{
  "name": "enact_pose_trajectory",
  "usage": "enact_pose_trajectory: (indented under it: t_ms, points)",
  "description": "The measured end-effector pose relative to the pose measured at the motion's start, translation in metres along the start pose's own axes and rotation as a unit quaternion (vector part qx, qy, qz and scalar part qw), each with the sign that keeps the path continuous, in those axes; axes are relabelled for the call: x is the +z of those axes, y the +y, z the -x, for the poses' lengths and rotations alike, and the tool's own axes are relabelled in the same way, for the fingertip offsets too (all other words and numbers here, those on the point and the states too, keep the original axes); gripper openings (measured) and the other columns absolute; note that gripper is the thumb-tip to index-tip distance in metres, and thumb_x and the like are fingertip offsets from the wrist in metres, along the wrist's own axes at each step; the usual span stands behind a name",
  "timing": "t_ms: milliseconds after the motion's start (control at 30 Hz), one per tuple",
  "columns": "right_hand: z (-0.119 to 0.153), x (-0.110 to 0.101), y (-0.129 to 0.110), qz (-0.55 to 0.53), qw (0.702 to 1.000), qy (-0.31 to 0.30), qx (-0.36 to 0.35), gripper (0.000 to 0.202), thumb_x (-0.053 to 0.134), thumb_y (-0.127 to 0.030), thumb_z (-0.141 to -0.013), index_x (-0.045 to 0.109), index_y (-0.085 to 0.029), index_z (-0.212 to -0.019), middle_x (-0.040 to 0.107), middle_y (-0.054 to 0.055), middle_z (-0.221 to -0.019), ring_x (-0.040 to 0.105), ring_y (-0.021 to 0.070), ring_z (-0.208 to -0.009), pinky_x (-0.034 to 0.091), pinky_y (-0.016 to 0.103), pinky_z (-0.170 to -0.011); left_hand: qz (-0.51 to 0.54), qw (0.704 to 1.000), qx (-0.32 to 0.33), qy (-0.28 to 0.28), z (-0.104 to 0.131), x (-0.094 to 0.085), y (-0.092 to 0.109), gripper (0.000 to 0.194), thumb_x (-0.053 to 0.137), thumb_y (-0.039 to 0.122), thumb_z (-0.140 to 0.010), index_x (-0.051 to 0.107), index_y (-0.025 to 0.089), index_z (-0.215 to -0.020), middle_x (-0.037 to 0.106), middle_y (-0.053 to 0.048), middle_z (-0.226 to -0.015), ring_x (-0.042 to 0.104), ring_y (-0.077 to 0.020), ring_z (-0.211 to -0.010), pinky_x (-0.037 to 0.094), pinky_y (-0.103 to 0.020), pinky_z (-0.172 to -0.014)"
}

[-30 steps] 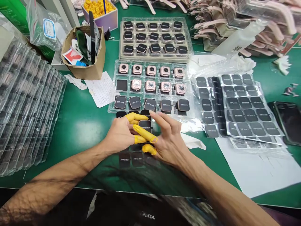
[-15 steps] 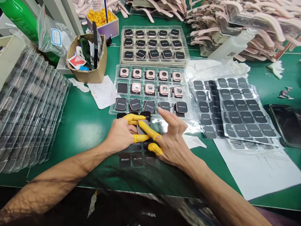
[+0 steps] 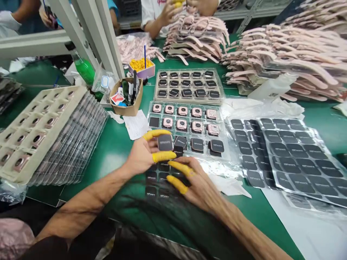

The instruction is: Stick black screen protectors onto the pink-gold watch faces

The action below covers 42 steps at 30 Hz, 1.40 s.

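Observation:
My left hand [image 3: 141, 153], with yellow finger covers on some fingers, grips a watch case [image 3: 165, 142] by its edges. Its dark square face is turned up toward me. Lower and to the right, my right hand [image 3: 196, 180] has its yellow-covered thumb and index finger apart, with nothing visible between them. Those fingertips hover over or touch a sheet of black square films [image 3: 155, 178] on the table; I cannot tell which. Just behind, a clear tray [image 3: 227, 126] holds pink watch cases, some back up and some with dark faces up.
A second filled tray [image 3: 155, 99] lies behind. Stacked trays [image 3: 89, 137] stand left, near a cardboard box [image 3: 130, 108] and a box of yellow finger covers [image 3: 148, 72]. Film sheets [image 3: 298, 155] and a white bottle [image 3: 272, 88] are right. Pink straps [image 3: 287, 54] pile up behind; co-workers' hands [image 3: 173, 12] show beyond.
My right index finger has come off the watch case, and that hand has dropped toward the film sheet. My left hand still holds the case. The view has tilted up.

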State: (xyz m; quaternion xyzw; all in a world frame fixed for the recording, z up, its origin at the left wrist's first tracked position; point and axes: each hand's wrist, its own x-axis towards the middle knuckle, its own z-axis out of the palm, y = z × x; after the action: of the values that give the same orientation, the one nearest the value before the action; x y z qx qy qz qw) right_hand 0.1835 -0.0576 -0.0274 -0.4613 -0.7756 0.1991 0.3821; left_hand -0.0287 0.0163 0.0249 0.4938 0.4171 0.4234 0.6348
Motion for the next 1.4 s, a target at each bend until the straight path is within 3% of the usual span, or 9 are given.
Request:
enact_pose_trajectory:
  t_ms: [133, 267, 433, 633, 900, 1033, 1100, 1267, 1400]
  points:
    - [-0.001, 0.004, -0.008, 0.114, 0.985, -0.102, -0.074, 0.033, 0.068, -0.037, -0.097, 0.072, -0.034, -0.130, 0.073, 0.013, -0.131, 0.072, 0.0360, -0.112, 0.067, 0.062, -0.090, -0.337, 0.936, 0.095, 0.042, -0.056, -0.037, 0.031, 0.053, 0.100, 0.024, -0.065, 0.077, 0.014, -0.111, 0.063, -0.013, -0.143, 0.044, -0.0293, -0.152, 0.030, -0.041, -0.130]
    - [-0.001, 0.000, -0.005, 0.125, 0.984, -0.098, -0.080, 0.031, 0.067, -0.038, -0.098, 0.073, -0.032, -0.128, 0.073, 0.013, -0.130, 0.072, 0.0347, -0.111, 0.068, 0.061, -0.090, -0.410, 0.910, 0.045, 0.032, -0.091, -0.050, 0.043, 0.052, 0.104, 0.018, -0.053, 0.074, 0.007, -0.095, 0.070, -0.014, -0.125, 0.049, -0.0341, -0.146, 0.039, -0.038, -0.121]
    - [0.000, 0.000, -0.002, 0.121, 0.983, -0.098, -0.093, 0.030, 0.066, -0.037, -0.099, 0.073, -0.029, -0.127, 0.073, 0.014, -0.129, 0.071, 0.0348, -0.113, 0.068, 0.060, -0.093, -0.424, 0.904, 0.052, 0.001, -0.109, -0.018, 0.051, 0.021, 0.090, 0.004, -0.068, 0.074, 0.011, -0.080, 0.074, -0.001, -0.091, 0.062, -0.0204, -0.126, 0.043, -0.018, -0.106]
    - [0.002, 0.003, 0.003, 0.104, 0.987, -0.079, -0.096, 0.028, 0.065, -0.033, -0.098, 0.072, -0.034, -0.125, 0.074, 0.011, -0.124, 0.074, 0.0355, -0.109, 0.069, 0.062, -0.090, -0.445, 0.894, -0.001, -0.045, -0.129, 0.011, 0.055, 0.039, 0.070, -0.020, -0.064, 0.057, 0.014, -0.050, 0.068, 0.001, -0.059, 0.072, -0.0153, -0.090, 0.048, -0.019, -0.093]
    - [0.004, 0.013, 0.012, 0.007, 0.993, -0.044, -0.112, 0.053, 0.067, -0.029, -0.090, 0.063, -0.059, -0.134, 0.077, 0.006, -0.116, 0.078, 0.0420, -0.099, 0.069, 0.068, -0.079, -0.424, 0.903, 0.068, 0.004, -0.091, 0.010, 0.049, 0.033, 0.075, -0.004, -0.078, 0.061, 0.019, -0.059, 0.080, -0.007, -0.090, 0.072, -0.0200, -0.117, 0.047, -0.022, -0.107]
    - [0.000, -0.007, 0.004, -0.034, 0.994, 0.099, -0.036, 0.069, 0.066, -0.029, -0.089, 0.050, -0.072, -0.140, 0.072, 0.005, -0.102, 0.076, 0.0390, -0.083, 0.069, 0.062, -0.066, -0.341, 0.935, 0.089, 0.036, -0.044, 0.025, 0.028, 0.014, 0.073, 0.012, -0.091, 0.073, 0.022, -0.082, 0.079, -0.006, -0.115, 0.068, -0.0194, -0.129, 0.048, -0.024, -0.112]
    - [-0.003, -0.018, 0.003, -0.003, 0.984, 0.179, 0.005, 0.067, 0.068, -0.030, -0.089, 0.052, -0.071, -0.140, 0.067, 0.006, -0.100, 0.075, 0.0386, -0.082, 0.068, 0.062, -0.066, -0.134, 0.991, -0.017, -0.015, -0.019, 0.034, 0.011, 0.007, 0.084, 0.022, -0.085, 0.077, 0.024, -0.087, 0.080, -0.006, -0.104, 0.077, -0.0228, -0.109, 0.059, -0.030, -0.100]
    - [-0.010, -0.029, 0.011, -0.072, 0.994, 0.078, -0.033, 0.057, 0.063, -0.024, -0.091, 0.062, -0.061, -0.134, 0.072, 0.003, -0.110, 0.078, 0.0321, -0.088, 0.071, 0.052, -0.067, -0.012, 0.980, -0.160, -0.118, 0.015, 0.042, -0.013, 0.047, 0.101, 0.052, -0.059, 0.081, 0.020, -0.087, 0.079, -0.007, -0.079, 0.075, -0.0219, -0.063, 0.064, -0.036, -0.070]
    - [-0.013, -0.031, 0.013, -0.060, 0.995, 0.050, -0.069, 0.036, 0.063, -0.020, -0.094, 0.069, -0.044, -0.122, 0.073, 0.003, -0.107, 0.079, 0.0247, -0.085, 0.070, 0.041, -0.068, 0.037, 0.969, -0.213, -0.123, 0.010, 0.035, -0.010, 0.058, 0.105, 0.040, -0.051, 0.083, 0.018, -0.099, 0.080, -0.005, -0.082, 0.073, -0.0151, -0.063, 0.060, -0.027, -0.066]
